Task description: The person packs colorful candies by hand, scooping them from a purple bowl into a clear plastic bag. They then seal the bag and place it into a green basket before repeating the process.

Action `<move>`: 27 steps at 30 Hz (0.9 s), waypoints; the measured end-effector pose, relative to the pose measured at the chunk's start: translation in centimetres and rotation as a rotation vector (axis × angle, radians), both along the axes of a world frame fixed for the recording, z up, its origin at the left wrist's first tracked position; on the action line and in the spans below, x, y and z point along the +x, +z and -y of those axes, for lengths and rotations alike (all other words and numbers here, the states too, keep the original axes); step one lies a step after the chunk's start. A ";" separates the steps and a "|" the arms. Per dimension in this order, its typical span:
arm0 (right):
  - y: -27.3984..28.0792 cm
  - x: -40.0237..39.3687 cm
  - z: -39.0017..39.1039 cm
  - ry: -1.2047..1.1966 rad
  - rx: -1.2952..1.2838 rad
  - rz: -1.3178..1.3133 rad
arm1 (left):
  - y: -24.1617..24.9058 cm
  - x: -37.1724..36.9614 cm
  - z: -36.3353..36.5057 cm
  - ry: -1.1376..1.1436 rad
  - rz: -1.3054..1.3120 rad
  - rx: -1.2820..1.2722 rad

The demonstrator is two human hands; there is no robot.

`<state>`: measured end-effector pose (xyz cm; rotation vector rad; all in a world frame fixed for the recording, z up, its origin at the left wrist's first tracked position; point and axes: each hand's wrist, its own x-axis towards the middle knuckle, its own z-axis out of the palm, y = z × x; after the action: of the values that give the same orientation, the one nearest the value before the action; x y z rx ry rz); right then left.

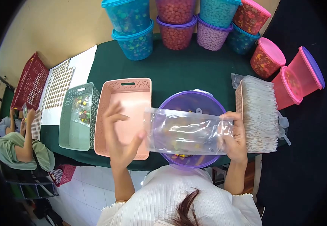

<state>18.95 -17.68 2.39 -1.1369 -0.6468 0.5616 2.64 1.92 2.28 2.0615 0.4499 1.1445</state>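
Note:
A clear plastic bag (186,132), flat and seemingly unfilled, is stretched sideways in front of me. My right hand (237,141) pinches its right end between thumb and fingers. At the other end my left hand (121,137) is open with fingers spread, its thumb tip right by the bag's left edge. Under the bag stands a purple tub (193,98) with some colourful pieces at its bottom, partly hidden. Behind my left hand lies a pink basket (141,98).
A green basket (67,128) holds filled packets (82,111). On the right, a thick stack of clear bags (261,116) fills a box, with plastic scoops (284,122) beside it. Lidded candy tubs (135,41) line the back. At far left, another person (20,150) works near a red crate (31,81).

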 end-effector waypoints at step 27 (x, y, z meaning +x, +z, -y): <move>-2.4 3.1 -8.7 0.893 -1.459 1.926 | -1.3 -3.2 1.3 -0.616 -0.528 -0.319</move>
<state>22.02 -8.94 -0.02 -2.7051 -2.7739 0.4659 -0.51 0.62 0.93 1.9861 0.1923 0.1496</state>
